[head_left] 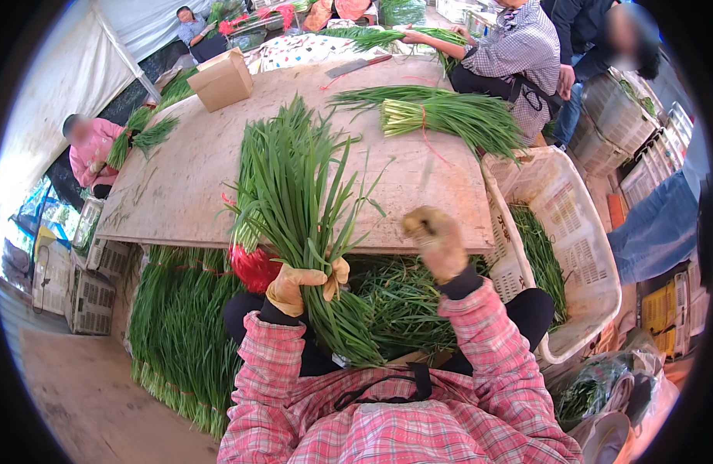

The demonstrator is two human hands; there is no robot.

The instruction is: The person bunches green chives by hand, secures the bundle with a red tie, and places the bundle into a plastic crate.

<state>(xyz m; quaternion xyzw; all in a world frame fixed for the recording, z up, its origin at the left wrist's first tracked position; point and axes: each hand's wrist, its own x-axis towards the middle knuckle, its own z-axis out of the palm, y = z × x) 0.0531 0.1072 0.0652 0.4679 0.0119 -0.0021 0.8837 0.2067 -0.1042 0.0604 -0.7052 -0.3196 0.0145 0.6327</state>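
My left hand [298, 288], in a tan glove, is closed around a bunch of garlic chives [298, 185] at the near edge of the wooden table [179, 166]. Their long flat leaves fan out over the tabletop, and the lower part hangs over my lap. My right hand [438, 241], gloved too, is raised by the table edge, apart from the bunch. Its fingers are curled and slightly blurred; what they hold, if anything, I cannot make out. Loose chives [407, 298] lie heaped below the edge. Red string [252, 267] sits beside my left hand.
A tied chive bundle [449, 116] and a knife [359, 66] lie farther back, near a cardboard box [221, 80]. Upright bundles [182, 332] stand below left. At right is a white plastic crate [585, 247] with chives. Other people sit and stand around the table.
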